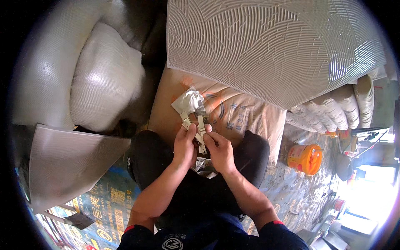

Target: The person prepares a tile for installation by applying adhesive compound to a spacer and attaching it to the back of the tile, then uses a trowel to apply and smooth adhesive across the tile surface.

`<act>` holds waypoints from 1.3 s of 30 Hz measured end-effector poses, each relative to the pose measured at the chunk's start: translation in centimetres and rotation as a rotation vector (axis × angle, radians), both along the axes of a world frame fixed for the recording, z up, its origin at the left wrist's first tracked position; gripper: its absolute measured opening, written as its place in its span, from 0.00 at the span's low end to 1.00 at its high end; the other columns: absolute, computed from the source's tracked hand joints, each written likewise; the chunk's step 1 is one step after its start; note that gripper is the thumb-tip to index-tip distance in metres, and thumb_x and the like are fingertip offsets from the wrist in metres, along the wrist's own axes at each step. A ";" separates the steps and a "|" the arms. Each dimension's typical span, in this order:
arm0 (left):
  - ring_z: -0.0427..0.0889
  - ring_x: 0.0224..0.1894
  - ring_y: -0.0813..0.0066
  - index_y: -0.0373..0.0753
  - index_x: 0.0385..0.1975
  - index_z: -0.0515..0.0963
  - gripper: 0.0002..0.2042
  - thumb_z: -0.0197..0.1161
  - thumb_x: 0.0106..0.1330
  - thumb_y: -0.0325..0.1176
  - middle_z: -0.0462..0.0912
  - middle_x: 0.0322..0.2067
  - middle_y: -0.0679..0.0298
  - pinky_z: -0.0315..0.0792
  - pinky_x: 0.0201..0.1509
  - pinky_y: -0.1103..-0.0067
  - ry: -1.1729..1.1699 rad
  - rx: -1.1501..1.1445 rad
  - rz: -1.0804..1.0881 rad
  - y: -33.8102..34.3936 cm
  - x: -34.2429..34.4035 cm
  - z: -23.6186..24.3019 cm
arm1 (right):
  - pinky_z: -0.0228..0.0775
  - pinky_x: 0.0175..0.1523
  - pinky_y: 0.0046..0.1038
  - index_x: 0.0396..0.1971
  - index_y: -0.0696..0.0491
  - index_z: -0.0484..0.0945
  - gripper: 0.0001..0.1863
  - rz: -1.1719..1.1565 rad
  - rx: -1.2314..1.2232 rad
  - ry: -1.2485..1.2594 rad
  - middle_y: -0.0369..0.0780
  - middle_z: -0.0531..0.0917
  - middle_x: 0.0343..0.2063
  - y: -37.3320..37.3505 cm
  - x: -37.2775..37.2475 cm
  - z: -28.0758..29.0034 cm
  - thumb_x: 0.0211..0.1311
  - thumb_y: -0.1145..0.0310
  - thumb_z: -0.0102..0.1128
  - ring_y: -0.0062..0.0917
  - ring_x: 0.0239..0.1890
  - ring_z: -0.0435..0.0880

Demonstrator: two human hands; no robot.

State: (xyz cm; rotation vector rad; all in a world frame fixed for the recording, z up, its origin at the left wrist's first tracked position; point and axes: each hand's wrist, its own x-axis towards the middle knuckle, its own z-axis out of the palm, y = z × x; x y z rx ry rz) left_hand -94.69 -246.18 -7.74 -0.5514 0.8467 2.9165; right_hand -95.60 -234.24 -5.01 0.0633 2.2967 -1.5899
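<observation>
Above my lap, both hands are closed on small flat metal strips with holes in them. Between my left thumb and fingers, my left hand [184, 143] grips one metal strip [186, 121] that slants up and away. Pinched in my right hand [220, 150] is a second metal strip [201, 123], its upper end pointing toward the sacks. The strips meet or cross between my fingers; whether they are joined I cannot tell. Just beyond their tips, a white crumpled lump [191, 100] rests on clear plastic. A crinkled silvery wrapper [205, 166] lies below my hands.
A brown paper sack [262, 125] lies before my knees. Over it leans a large panel [250, 46] with combed ridges; a smaller panel [71, 162] stands at left. Woven sacks [106, 79] bulge at far left. Right are stacked sacks [348, 104] and an orange bucket [306, 159].
</observation>
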 end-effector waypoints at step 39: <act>0.68 0.24 0.71 0.36 0.46 0.71 0.19 0.49 0.62 0.44 0.68 0.22 0.66 0.64 0.30 0.74 0.024 0.210 0.044 -1.6 0.1 0.4 | 0.68 0.31 0.20 0.40 0.60 0.72 0.10 -0.252 -0.625 -0.071 0.38 0.76 0.24 -2.2 -0.7 -0.1 0.72 0.69 0.46 0.18 0.23 0.74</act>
